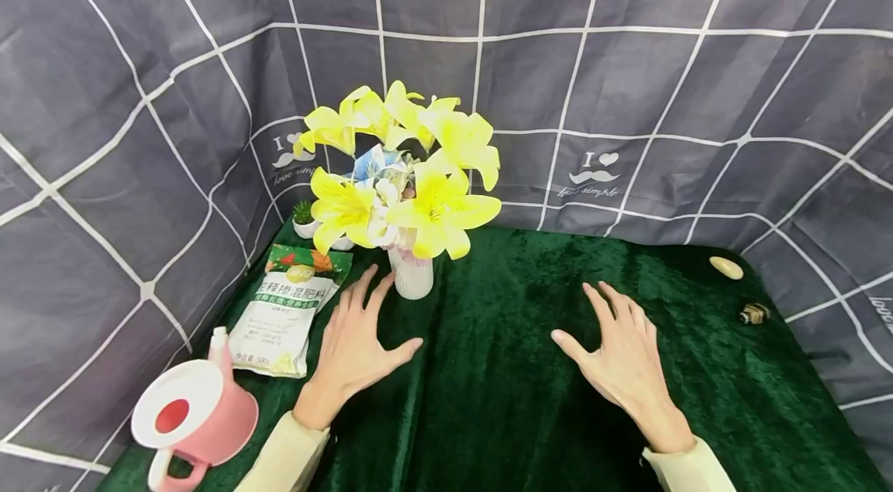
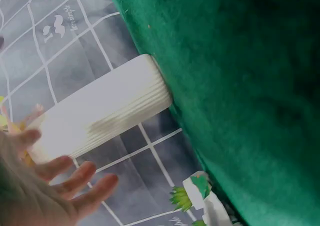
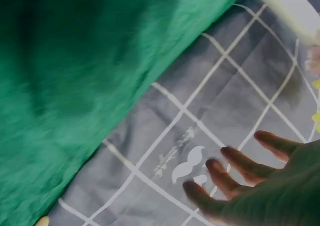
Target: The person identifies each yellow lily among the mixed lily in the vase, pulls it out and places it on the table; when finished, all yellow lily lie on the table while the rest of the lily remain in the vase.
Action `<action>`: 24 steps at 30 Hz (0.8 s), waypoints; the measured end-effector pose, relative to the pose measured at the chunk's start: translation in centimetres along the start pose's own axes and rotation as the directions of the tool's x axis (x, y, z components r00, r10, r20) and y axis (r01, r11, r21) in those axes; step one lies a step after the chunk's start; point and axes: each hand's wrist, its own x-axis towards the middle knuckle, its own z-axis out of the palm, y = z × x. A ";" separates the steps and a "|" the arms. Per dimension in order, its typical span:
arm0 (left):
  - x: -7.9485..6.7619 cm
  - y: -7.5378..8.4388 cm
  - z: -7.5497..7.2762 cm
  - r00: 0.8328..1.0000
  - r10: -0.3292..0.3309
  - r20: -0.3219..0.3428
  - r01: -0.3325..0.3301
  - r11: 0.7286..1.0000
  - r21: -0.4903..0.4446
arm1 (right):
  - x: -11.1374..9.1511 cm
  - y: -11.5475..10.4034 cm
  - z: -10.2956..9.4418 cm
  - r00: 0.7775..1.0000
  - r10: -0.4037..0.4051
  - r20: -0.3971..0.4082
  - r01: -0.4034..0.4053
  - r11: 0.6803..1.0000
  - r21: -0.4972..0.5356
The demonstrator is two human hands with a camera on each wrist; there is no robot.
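Note:
A white ribbed vase (image 1: 415,280) stands upright on the green cloth, also seen as a white vase (image 2: 115,103) in the left wrist view. It holds a bunch of yellow lilies (image 1: 439,211) with smaller blue and pale flowers among them. My left hand (image 1: 356,349) is spread just left of the vase, fingers extended and thumb out; whether a fingertip touches the vase, I cannot tell. Over the cloth to the right, my right hand (image 1: 628,360) holds nothing, its fingers spread apart. The same right hand (image 3: 265,181) appears in the right wrist view.
Left of my left hand lies a fertilizer bag (image 1: 279,318). A pink watering can (image 1: 226,418) stands nearer on the left. Behind the bag is a small potted succulent (image 1: 304,221). At right lie a pale oval object (image 1: 726,268) and a small brown striped object (image 1: 755,314). Grey checked fabric (image 1: 530,81) surrounds the table.

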 end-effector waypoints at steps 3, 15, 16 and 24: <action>0.2 0.0 0.3 0.996 -0.049 -0.080 0.042 0.996 -0.080 | 0.5 -1.2 -0.3 1.000 -0.024 0.002 0.024 0.994 0.102; 3.7 -0.1 2.0 0.933 -0.277 -0.229 0.137 0.864 -0.484 | 6.4 -8.9 0.4 0.967 -0.155 -0.201 0.244 0.787 0.567; 4.2 -0.1 2.1 0.930 -0.299 -0.215 0.157 0.850 -0.503 | 7.0 -9.6 0.6 0.968 -0.149 -0.201 0.242 0.764 0.599; 6.7 -0.6 3.2 0.922 -0.363 -0.132 0.222 0.779 -0.586 | 11.2 -13.1 3.1 0.976 -0.164 -0.142 0.212 0.591 0.779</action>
